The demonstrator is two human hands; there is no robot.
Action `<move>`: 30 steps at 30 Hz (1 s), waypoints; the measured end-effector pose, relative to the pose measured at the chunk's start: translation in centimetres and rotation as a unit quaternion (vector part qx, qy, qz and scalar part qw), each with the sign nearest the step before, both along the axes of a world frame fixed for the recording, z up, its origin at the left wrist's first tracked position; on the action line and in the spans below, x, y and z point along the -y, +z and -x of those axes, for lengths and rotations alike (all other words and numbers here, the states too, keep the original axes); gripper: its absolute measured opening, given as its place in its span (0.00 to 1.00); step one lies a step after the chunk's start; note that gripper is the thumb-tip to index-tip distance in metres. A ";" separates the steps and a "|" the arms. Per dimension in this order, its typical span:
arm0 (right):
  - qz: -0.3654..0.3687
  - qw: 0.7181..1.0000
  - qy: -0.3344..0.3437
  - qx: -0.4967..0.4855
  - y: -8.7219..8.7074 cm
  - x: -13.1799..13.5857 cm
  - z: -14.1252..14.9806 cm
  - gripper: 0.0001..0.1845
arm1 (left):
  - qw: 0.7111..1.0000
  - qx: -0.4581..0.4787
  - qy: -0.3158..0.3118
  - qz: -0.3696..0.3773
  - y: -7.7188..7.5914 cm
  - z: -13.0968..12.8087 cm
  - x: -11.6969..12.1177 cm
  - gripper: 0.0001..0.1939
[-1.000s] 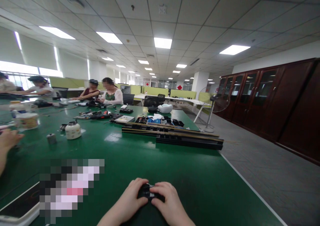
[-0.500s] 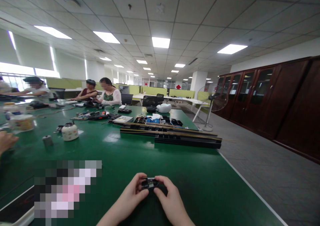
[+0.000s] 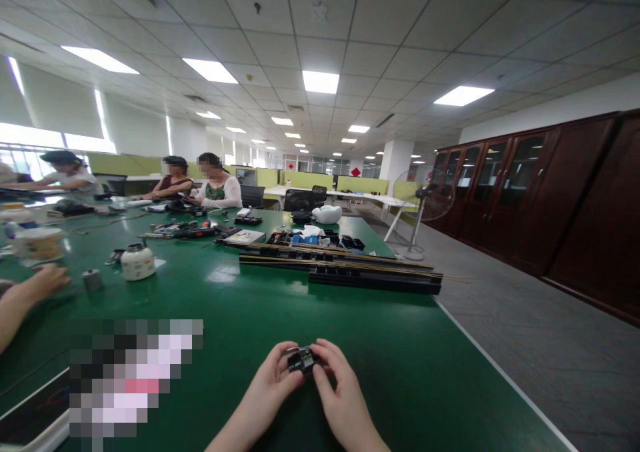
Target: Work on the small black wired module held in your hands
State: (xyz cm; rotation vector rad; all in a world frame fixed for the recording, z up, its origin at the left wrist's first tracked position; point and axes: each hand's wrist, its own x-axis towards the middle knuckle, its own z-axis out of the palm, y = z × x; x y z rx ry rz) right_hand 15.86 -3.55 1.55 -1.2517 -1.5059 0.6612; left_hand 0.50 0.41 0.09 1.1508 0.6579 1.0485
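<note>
A small black plastic part (image 3: 303,360) with a pale or metallic piece inside is held between both hands above the green tabletop (image 3: 240,325). My left hand (image 3: 278,373) is closed on its left end, thumb at the near side and fingers behind. On the right end, my right hand (image 3: 334,371) pinches it between thumb and fingertips. The part is too small for me to tell its exact kind, and the fingers hide both its ends.
Long black rails (image 3: 375,281) with thin brass-coloured rods lie across the table beyond my hands. A white jar (image 3: 139,263) and a grey cylinder (image 3: 92,280) stand at left, near another person's hand (image 3: 50,280). A white-edged device (image 3: 37,409) lies at lower left.
The black part has turned a little in my hands and tilted, with my right fingers slightly higher. At left, another person's hand has reached further in toward the grey cylinder.
</note>
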 end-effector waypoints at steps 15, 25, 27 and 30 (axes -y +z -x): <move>0.062 0.997 0.013 0.033 -0.1 -0.4 -0.1 0.12 | 0.998 -0.057 -0.001 -0.017 -0.7 0.6 -0.5 0.26; 0.063 0.997 -0.003 0.048 -0.6 -0.5 -0.2 0.12 | 0.998 -0.058 -0.036 0.009 -1.2 0.7 -0.6 0.25; 0.059 0.997 -0.013 0.047 -0.6 -0.5 -0.2 0.11 | 0.997 -0.060 -0.036 0.014 -1.0 0.7 -0.6 0.25; 0.051 0.997 -0.035 0.039 -0.7 -0.7 -0.4 0.12 | 0.997 -0.066 -0.036 0.022 -0.9 0.7 -0.5 0.25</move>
